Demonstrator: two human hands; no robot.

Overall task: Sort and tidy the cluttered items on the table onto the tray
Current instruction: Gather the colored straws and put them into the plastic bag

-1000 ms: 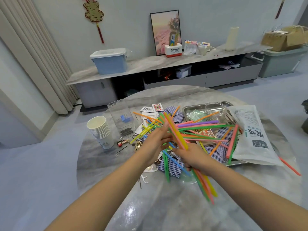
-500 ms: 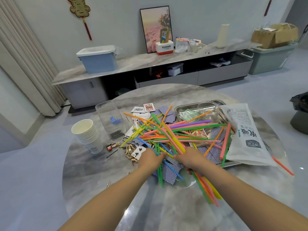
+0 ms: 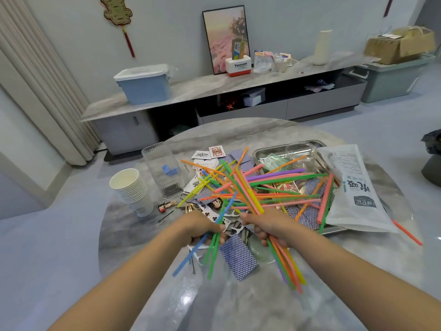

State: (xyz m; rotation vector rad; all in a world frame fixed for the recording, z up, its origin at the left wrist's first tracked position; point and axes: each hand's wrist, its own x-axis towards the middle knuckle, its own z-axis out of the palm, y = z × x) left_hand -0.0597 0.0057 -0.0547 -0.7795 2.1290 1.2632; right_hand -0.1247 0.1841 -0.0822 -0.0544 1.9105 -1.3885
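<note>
Marble round table (image 3: 152, 295) carries a steel tray (image 3: 260, 152) beyond both fists. Right hand (image 3: 269, 225) grips a thick bunch of coloured straws (image 3: 267, 187), fingers curled tight; left hand (image 3: 202, 229) clenches blue and green straws (image 3: 212, 254) beside it.
</note>
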